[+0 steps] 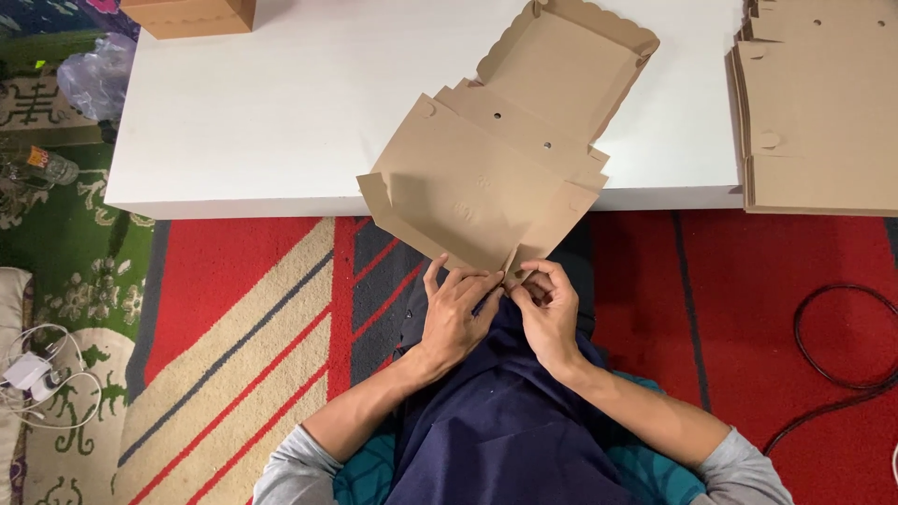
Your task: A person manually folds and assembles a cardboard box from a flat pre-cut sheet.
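Brown cardboard makes up the flat box [496, 159] that the person is working on. It is a thin, plain box piece, not yet folded all the way. Its far part has side walls standing up with a wavy edge, like a tray. Its near part is a wide flat panel with small flaps at the sides and two tiny round holes along a fold line. The box lies tilted across the front edge of the white table [281, 103], and its near corner hangs off the table, over the person's lap.

Both hands meet at that low corner. The left hand [458, 313] is curled, with its fingertips pinching the cardboard edge. The right hand [547, 313] is curled too, and its fingers press on the same corner, just beside the left hand. The corner itself is mostly hidden by the fingers, so it is hard to see how it is bent there.

On the right side of the table sits a stack of flat brown cardboard sheets [814, 112]. Another brown box [192, 14] sits at the far left corner. Under the table lies a red rug [243, 271] with tan and grey stripes. A dark cable [832, 365] curls on it at the right.
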